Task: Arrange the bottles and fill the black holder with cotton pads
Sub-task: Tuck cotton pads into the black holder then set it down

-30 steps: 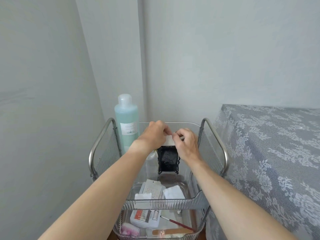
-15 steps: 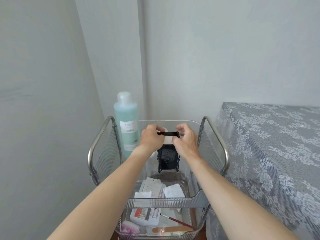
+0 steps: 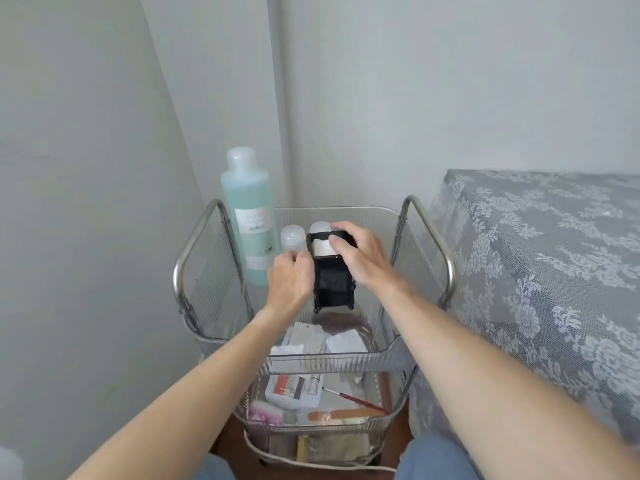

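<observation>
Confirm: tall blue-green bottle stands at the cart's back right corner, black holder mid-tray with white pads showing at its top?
Not quite. Head view shows the tall blue-green bottle at the cart's back left corner. The black holder and white pads are as you said.

Bottles: one tall blue-green bottle (image 3: pixel 250 216), two small clear-capped bottles (image 3: pixel 290 239). One black holder (image 3: pixel 333 287).

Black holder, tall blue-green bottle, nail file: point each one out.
black holder (image 3: pixel 333 286), head view, its dark front panel.
tall blue-green bottle (image 3: pixel 250 216), head view, its white label.
nail file (image 3: pixel 346 414), head view, middle of its tan strip.
</observation>
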### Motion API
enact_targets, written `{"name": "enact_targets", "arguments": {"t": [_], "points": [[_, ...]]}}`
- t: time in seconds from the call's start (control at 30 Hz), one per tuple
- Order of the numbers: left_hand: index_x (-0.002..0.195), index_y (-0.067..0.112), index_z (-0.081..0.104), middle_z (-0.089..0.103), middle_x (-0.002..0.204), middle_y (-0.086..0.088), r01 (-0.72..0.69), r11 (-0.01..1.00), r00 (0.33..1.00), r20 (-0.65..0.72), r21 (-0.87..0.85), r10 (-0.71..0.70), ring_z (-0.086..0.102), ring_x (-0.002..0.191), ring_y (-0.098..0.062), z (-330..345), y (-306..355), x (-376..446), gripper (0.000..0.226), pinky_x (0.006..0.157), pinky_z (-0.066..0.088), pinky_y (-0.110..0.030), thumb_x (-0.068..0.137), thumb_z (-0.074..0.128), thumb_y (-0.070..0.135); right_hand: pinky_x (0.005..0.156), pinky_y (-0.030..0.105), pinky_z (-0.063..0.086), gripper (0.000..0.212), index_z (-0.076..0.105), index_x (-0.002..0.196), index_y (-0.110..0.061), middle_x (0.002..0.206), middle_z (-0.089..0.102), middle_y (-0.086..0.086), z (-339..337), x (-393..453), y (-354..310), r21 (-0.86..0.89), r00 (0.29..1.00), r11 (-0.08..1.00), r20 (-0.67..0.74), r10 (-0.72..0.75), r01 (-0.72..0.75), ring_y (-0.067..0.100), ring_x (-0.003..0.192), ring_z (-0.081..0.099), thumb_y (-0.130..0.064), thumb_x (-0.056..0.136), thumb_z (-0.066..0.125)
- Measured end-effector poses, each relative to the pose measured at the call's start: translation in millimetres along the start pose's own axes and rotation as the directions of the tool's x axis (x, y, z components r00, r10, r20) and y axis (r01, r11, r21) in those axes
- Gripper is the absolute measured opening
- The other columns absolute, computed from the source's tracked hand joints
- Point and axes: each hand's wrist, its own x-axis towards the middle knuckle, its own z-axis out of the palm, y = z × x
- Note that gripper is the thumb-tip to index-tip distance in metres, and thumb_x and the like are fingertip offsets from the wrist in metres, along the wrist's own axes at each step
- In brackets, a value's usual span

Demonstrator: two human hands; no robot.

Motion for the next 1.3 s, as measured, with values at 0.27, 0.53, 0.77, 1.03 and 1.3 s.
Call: {"name": "enact_targets", "arguments": {"t": [0.27,0.53,0.77,1.03,1.3], "points": [[0.075,0.007,0.062,0.068,0.078,-0.006,0.170,0.881,0.860,0.371,0.441,-0.351,0.060,0.067,-0.021,1.5,-30.8,-19.6,0.023,0.055,0.043,-0.025,0.067,0.054,0.028,0.069,0.010,0.035,0.028,0.065,0.103,-0.026,0.096,0.065,-0.008,5.0,-3.8,11.8,-0.054,0.998,0.998,-0.061,-0.030,0.026,0.009,0.090,0.058,-0.039,0.084,0.049],[0.102,0.022,0.068,0.059,0.111,0.000,-0.223,0.764,0.733,0.621,0.605,-0.277,0.062,0.098,-0.019,19.2,-45.0,-27.3,0.032,0.080,0.054,-0.029,0.071,0.073,0.029,0.069,0.017,0.038,0.020,0.065,0.091,-0.022,0.090,0.065,-0.011,2.1,-5.8,8.5,-0.022,0.989,0.999,-0.145,-0.040,0.037,0.000,0.083,0.056,-0.036,0.089,0.051],[0.077,0.019,0.066,0.070,0.074,-0.008,-0.170,0.979,0.774,0.629,0.110,0.064,0.063,0.059,-0.018,-8.0,-16.8,-15.4,0.017,0.053,0.051,-0.024,0.077,0.072,0.002,0.066,0.008,0.035,0.023,0.065,0.091,-0.020,0.086,0.065,-0.008,2.0,0.0,11.4,-0.050,0.985,0.997,-0.159,-0.069,0.062,0.012,0.083,0.056,-0.035,0.090,0.048],[0.077,0.027,0.070,0.069,0.066,0.007,-0.313,0.950,0.932,0.196,0.017,0.304,0.061,0.058,-0.008,-13.7,18.3,5.4,0.018,0.060,0.052,-0.022,0.082,0.065,0.011,0.056,0.006,0.038,0.053,0.075,0.078,-0.015,0.071,0.068,-0.011,-0.3,2.0,0.0,0.196,0.945,0.978,-0.328,0.003,0.065,-0.008,0.065,0.059,-0.053,0.090,0.040],[0.059,0.012,0.052,0.045,0.053,-0.001,-0.313,0.919,0.947,0.144,0.238,0.286,0.041,0.058,-0.022,-9.7,46.1,38.4,0.031,0.055,0.038,-0.031,0.088,0.058,0.021,0.053,0.030,0.030,0.032,0.043,0.053,-0.009,0.052,0.041,-0.003,-4.3,-5.4,1.2,-0.015,0.928,0.974,-0.301,-0.219,0.225,0.014,0.054,0.038,-0.021,0.077,0.060]]}}
